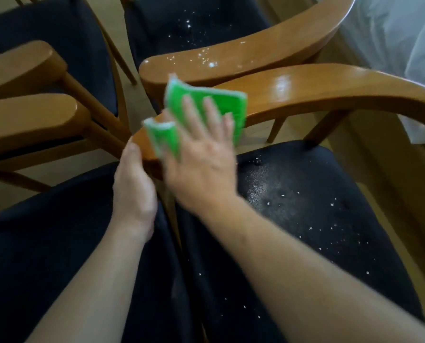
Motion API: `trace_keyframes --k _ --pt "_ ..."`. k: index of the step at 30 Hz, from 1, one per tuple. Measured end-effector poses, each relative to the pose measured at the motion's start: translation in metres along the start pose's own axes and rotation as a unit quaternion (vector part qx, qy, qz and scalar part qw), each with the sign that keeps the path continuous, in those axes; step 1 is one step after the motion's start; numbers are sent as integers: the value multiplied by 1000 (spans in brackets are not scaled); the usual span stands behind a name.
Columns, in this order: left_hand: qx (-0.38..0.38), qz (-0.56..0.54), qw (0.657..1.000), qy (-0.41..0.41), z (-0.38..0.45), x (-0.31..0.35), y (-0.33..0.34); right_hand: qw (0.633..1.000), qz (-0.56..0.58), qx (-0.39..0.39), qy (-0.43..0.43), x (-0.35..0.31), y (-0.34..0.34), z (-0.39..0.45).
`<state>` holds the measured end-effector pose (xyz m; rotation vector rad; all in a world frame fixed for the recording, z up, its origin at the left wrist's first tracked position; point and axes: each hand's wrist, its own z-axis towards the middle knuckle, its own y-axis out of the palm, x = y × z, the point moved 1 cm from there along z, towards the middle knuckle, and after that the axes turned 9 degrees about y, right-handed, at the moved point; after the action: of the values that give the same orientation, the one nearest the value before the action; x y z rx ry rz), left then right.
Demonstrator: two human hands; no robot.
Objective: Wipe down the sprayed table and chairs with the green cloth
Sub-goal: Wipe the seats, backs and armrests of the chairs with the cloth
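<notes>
A green cloth (179, 95) with a pale edge lies folded over the near end of a curved wooden chair back (317, 82). My right hand (201, 154) presses flat on the cloth with straight, spread fingers. My left hand (132, 184) grips the rounded end of the same wooden back from the left side. White spray droplets dot the dark seat (305, 206) below the hand. A second wooden chair back (231, 58) behind it carries more droplets.
Two more wooden chair backs (28, 63) and dark seats stand at the left. A table covered in a white plastic sheet (404, 40) fills the upper right corner. Pale floor shows between the chairs.
</notes>
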<state>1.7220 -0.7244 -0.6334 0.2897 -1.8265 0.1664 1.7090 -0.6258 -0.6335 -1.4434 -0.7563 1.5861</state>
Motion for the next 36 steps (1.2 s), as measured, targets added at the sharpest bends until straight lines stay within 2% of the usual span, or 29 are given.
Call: trace_keyframes --k 2,4,8,10,12,14,16,18,20,21,22,24,26,28,30,32,34,36 --pt "0 -48 998 -28 -13 -9 -8 997 25 -24 -65 -18 7 -18" --pt "10 -49 998 -41 -24 -20 -19 993 26 -56 -101 -14 5 -25" --pt "-60 -138 987 -61 -41 -40 -29 975 22 -108 -192 7 -1 -37" --pt "-92 -176 974 -111 -47 -47 -26 969 48 -152 -189 23 1 -56" --pt "-118 -114 970 -179 -57 -55 -17 966 88 -230 -84 48 7 -79" --pt "-162 -1 961 -225 -70 -63 -5 940 167 -270 126 75 8 -98" --pt "-209 70 946 -236 -79 -71 5 857 307 -204 359 100 -1 -107" --pt "-229 111 942 -220 -84 -76 10 756 411 -94 501 125 -15 -104" --pt "-213 138 946 -203 -83 -81 11 690 486 -27 536 145 -34 -92" --pt "-196 152 949 -195 -82 -84 10 686 513 -15 515 153 -46 -85" --pt "-175 170 952 -184 -80 -85 8 707 523 -11 477 158 -57 -76" --pt "-134 210 956 -155 -73 -88 2 785 466 -9 407 165 -73 -57" --pt "-104 260 952 -122 -65 -92 -5 857 351 -46 374 166 -69 -42" --pt "-101 332 934 -88 -55 -96 -13 905 209 -114 352 171 -41 -27" --pt "-114 435 891 -66 -45 -103 -22 926 54 -214 307 177 -2 -19" --pt "-113 528 838 -85 -37 -108 -32 922 -29 -289 257 181 33 -20" --pt "-115 572 804 -113 -32 -111 -37 930 -68 -278 230 189 55 -21" --pt "-135 600 781 -108 -32 -115 -38 942 -88 -237 223 198 66 -18"
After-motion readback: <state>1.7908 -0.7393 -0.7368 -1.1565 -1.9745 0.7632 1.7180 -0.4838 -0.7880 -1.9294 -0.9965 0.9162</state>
